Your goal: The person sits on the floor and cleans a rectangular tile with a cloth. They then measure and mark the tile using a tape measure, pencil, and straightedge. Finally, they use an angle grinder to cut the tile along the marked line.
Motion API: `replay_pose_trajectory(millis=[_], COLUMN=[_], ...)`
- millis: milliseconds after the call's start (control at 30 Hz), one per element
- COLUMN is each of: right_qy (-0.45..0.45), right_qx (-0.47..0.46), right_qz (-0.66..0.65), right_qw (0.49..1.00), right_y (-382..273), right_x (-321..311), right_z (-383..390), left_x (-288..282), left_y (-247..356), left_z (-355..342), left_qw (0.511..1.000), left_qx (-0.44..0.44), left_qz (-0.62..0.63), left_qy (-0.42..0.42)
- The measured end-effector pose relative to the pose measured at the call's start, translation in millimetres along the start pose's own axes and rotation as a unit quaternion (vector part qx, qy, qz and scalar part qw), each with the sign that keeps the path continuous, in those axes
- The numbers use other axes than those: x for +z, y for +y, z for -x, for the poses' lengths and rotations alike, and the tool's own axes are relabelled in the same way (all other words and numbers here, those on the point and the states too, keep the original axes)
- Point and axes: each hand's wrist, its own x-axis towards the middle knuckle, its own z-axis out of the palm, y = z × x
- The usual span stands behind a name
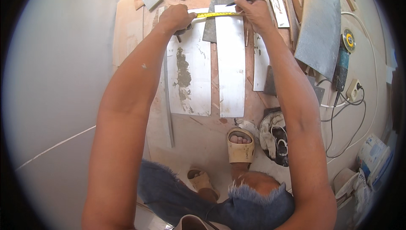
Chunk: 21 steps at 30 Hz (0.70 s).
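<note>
Here, going from near to far, the narrow white tile [231, 60] lies flat on the floor [203, 137]. At its far end the left hand [175, 17] closes on the tape case, and the yellow measuring tape [218, 14] stretches across. The right hand [253, 12] pinches a pen [250, 0] and presses the tape. Measuring is in hand; marking would need steady tape. No container shows clearly.

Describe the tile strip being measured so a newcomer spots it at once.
Start at the two outstretched hands, left hand and right hand, stretching a yellow tape measure. Below it lies a narrow white rectangular tile strip. Unlike the wider mortar-smeared white tile beside it, its face is clean.
</note>
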Motion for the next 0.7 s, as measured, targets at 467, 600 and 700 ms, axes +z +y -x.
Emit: replay_pose_trajectory(millis=[467, 600, 700], right_qy=[-0.029, -0.026, -0.019], right_qx=[-0.024, -0.024, -0.031], right_qz=[0.183, 0.199, 0.213], right_qw=[0.982, 0.979, 0.976], right_y=[17.2, 17.3, 15.5], right_x=[20.2, 21.4, 20.5], right_z=[-15.5, -15.2, -14.9], left_x=[4.1, 8.7, 9.5], left_y=[0.3, -2.1, -1.7], left_z=[-0.6, -4.1, -4.6], left_qw=[1.0, 1.0, 1.0], left_qx=[-0.004, -0.004, -0.003], left_qz=[-0.015, -0.014, -0.018], left_qy=[0.014, 0.015, 0.022])
